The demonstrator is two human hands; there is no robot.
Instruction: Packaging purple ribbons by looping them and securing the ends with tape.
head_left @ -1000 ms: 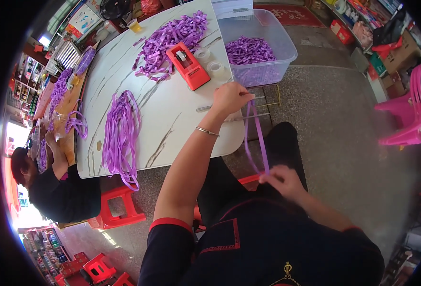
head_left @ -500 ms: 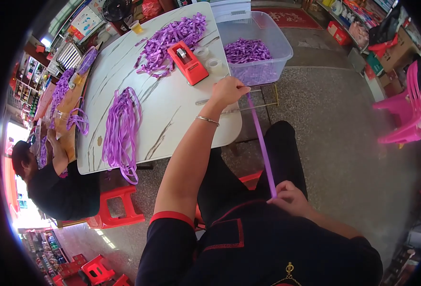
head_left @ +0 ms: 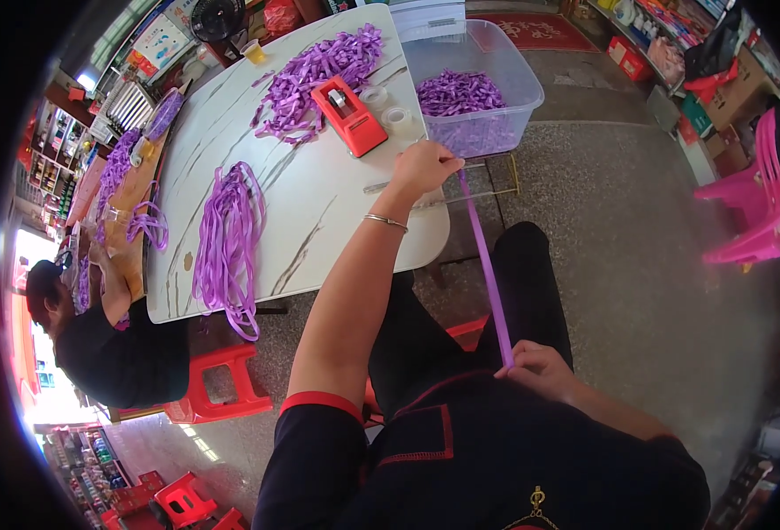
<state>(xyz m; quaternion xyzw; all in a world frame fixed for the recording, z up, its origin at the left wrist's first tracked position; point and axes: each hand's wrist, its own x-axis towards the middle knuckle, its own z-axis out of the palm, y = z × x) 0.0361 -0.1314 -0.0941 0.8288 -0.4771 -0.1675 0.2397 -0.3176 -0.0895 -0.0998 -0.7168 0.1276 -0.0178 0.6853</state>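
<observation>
A purple ribbon (head_left: pixel 488 272) is stretched nearly straight between my two hands. My left hand (head_left: pixel 425 168), over the table's right edge, is closed and pinches its far end. The near end is pinched between the thumb and fingers of my right hand (head_left: pixel 538 369), close to my body above my lap. On the white marble-patterned table (head_left: pixel 319 190), a red tape dispenser (head_left: pixel 351 119) lies beyond my left hand, with clear tape rolls (head_left: pixel 396 120) beside it. A bundle of long purple ribbon loops (head_left: pixel 229 247) hangs partly over the table's near edge.
A heap of purple ribbon pieces (head_left: pixel 328 75) covers the table's far part, near a cup (head_left: pixel 253 53). A clear plastic bin (head_left: pixel 522 97) with purple pieces stands at the right. Another person (head_left: pixel 112 353) sits at the left beside a red stool (head_left: pixel 222 384). Pink chairs (head_left: pixel 765 199) stand far right.
</observation>
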